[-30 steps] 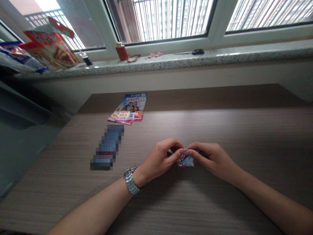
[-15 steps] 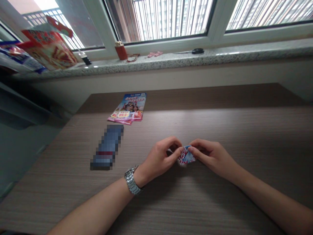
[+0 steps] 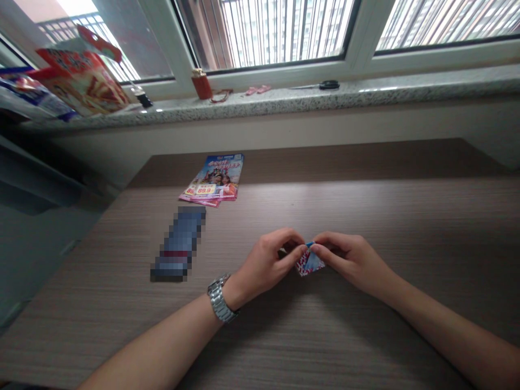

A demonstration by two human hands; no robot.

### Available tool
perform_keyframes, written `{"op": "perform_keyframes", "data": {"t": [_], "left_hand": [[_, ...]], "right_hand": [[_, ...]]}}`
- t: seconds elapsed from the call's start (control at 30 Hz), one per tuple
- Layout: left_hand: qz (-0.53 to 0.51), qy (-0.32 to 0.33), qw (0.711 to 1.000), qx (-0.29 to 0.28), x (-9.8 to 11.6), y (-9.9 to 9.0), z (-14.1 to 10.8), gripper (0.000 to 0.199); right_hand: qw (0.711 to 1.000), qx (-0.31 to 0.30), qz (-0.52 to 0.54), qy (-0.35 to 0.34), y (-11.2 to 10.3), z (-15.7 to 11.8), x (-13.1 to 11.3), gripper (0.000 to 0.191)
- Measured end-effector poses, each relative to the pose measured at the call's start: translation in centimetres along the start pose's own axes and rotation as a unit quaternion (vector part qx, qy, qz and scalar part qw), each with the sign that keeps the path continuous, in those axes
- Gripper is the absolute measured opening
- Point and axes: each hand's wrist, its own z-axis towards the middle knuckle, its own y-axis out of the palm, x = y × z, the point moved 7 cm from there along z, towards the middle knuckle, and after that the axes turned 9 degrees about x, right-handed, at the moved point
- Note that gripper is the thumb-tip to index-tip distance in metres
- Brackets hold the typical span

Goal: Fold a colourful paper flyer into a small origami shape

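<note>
A small piece of folded paper [image 3: 312,264], printed in red, white and blue, is held between my two hands just over the wooden table. My left hand [image 3: 274,253], with a metal watch [image 3: 221,299] on its wrist, pinches the paper's upper left part between thumb and fingers. From the other side my right hand [image 3: 345,257] pinches its upper right part, and the thumb tips are close together. Fingers cover the paper's top edge, so its full shape cannot be made out.
Printed flyers [image 3: 217,179] lie in a stack at the table's [image 3: 390,216] back left, with a blurred dark flat object [image 3: 179,244] nearer me. On the stone windowsill [image 3: 284,100] are snack bags [image 3: 85,81], a red container [image 3: 201,84] and a black-handled tool [image 3: 329,85].
My left fingers have shifted slightly right, closer to my right fingertips. The paper has turned or tilted a little, and more of its top edge is covered.
</note>
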Motion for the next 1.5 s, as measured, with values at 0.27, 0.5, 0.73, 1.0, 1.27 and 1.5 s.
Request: {"op": "perform_keyframes", "data": {"t": [0.27, 0.5, 0.73, 1.0, 1.27, 1.5], "left_hand": [[-0.017, -0.029, 0.999, 0.039, -0.7, -0.4, 0.0, 0.014], [-0.046, -0.028, 0.998, 0.017, -0.6, 0.0, 0.0, 0.012], [-0.053, -0.03, 0.998, 0.013, -0.9, -0.1, 0.1, 0.019], [-0.072, -0.06, 0.994, 0.051, -1.3, -0.5, 0.1, 0.017], [-0.087, -0.063, 0.994, 0.025, -1.3, -0.2, 0.1, 0.023], [-0.1, -0.081, 0.991, 0.042, -1.5, -0.4, 0.2, 0.021]], "right_hand": [[0.998, -0.005, 0.053, 0.028, 0.5, -0.1, 0.7, 0.029], [0.997, -0.02, 0.058, 0.051, 0.9, -0.2, 1.4, 0.029], [0.996, -0.028, 0.069, 0.053, 1.0, -0.2, 1.3, 0.025], [0.994, -0.037, 0.089, 0.056, 1.4, -0.3, 0.8, 0.033], [0.996, -0.045, 0.063, 0.044, 1.3, -0.4, 0.7, 0.033], [0.995, -0.04, 0.083, 0.044, 1.3, -0.3, 0.4, 0.034]]}}
